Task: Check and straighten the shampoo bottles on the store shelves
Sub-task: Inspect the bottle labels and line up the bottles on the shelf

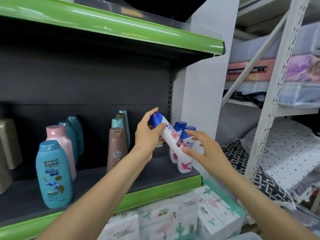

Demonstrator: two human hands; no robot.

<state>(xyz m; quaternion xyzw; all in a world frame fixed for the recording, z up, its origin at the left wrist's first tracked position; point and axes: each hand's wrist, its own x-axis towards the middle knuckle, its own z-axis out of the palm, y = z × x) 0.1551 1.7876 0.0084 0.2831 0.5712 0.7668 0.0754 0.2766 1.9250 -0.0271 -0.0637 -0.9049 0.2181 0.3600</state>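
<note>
Right, my left hand (149, 134) grips the tilted white bottle (170, 135) near its blue cap, above the shelf (155, 172); my right hand (202, 148), fingers spread, touches its base. I'd tip it upright slowly, then seat it beside the standing pair (186, 153).

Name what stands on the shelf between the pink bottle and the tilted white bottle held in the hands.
In the head view, brown and teal bottles stand between the pink bottle and the tilted white bottle.
</note>
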